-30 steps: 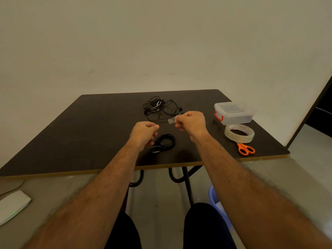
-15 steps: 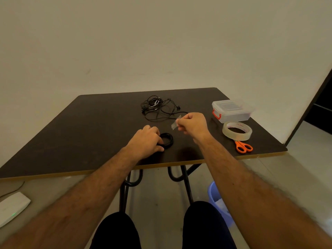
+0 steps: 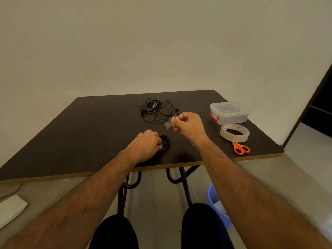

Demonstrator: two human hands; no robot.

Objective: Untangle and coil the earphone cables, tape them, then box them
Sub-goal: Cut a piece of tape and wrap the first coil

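Seen from the head camera, a person sits at a dark square surface (image 3: 89,133). Take the coiled black earphone cable (image 3: 165,143) near the front edge as the landmark. The left hand (image 3: 146,147) lies on the coil's left side, its fingers curled onto the cable and holding it down; how tight that grip is cannot be told. Up and to the right of the coil, the right hand (image 3: 188,124) hangs above the surface, its grip pinching a short strip of clear tape (image 3: 168,124). Behind the coil lies a tangled bunch of earphone cables (image 3: 157,110). Far to the coil's right sit a lidded clear plastic box (image 3: 230,112), a roll of tape (image 3: 234,132) and orange scissors (image 3: 240,148).

The taping step seems in hand: next the strip likely has to come down and wrap round the coil while the left hand keeps the loops together.

Compared with a second ago, the left hand has dropped from mid-air onto the coil, and the right hand has kept the strip.
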